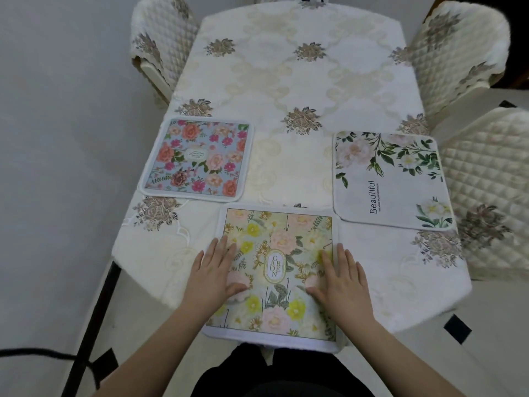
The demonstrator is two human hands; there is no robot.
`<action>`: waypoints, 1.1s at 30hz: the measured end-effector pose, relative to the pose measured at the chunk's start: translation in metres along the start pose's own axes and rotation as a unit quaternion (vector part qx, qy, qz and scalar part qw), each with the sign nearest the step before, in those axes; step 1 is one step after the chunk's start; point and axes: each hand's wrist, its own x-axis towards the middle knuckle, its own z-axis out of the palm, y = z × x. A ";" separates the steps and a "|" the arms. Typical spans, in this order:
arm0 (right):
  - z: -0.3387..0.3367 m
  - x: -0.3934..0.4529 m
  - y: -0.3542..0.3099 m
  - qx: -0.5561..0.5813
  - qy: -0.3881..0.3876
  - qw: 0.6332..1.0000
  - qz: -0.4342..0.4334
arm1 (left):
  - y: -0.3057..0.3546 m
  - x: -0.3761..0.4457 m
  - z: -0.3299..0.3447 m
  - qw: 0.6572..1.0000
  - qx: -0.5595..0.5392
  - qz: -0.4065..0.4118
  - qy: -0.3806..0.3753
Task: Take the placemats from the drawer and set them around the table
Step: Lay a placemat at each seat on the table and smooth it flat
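Left hand (213, 270) lies flat with fingers straight and slightly spread, palm down on the left part of the yellow-flowered placemat (274, 270), while the right hand (339, 277) presses the mat's right part in the same flat, open way. This mat sits at the near edge of the table (286, 81), its near border hanging just over the edge; its "GARDEN" label runs lengthwise away from the person. Further left lies the blue placemat with pink and orange flowers (197, 159), roughly square, at the table's left edge. On the right lies the white placemat printed "Beautiful" (392, 179), long axis running across the table, lettering turned sideways. A cream embroidered tablecloth (300, 173) covers the table, and quilted chairs (463, 53) stand around it
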 end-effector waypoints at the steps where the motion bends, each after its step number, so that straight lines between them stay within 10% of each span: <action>1: 0.004 0.001 0.001 -0.001 -0.015 1.000 0.014 | -0.001 0.001 0.002 0.999 -0.004 -0.023 -0.021; 14: 0.004 0.002 -0.007 0.048 -0.028 0.997 0.054 | 0.003 -0.004 -0.001 0.997 -0.010 -0.058 -0.056; 20: -0.015 -0.005 -0.009 0.257 0.037 0.963 0.078 | 0.000 -0.014 -0.017 0.986 -0.160 -0.042 0.038; 28: -0.027 -0.018 -0.013 0.571 0.055 0.803 0.164 | -0.017 -0.025 -0.031 0.909 -0.410 0.001 0.076; 33: -0.017 -0.026 -0.008 0.556 0.007 0.808 0.196 | -0.020 -0.025 -0.017 0.832 -0.547 -0.087 0.018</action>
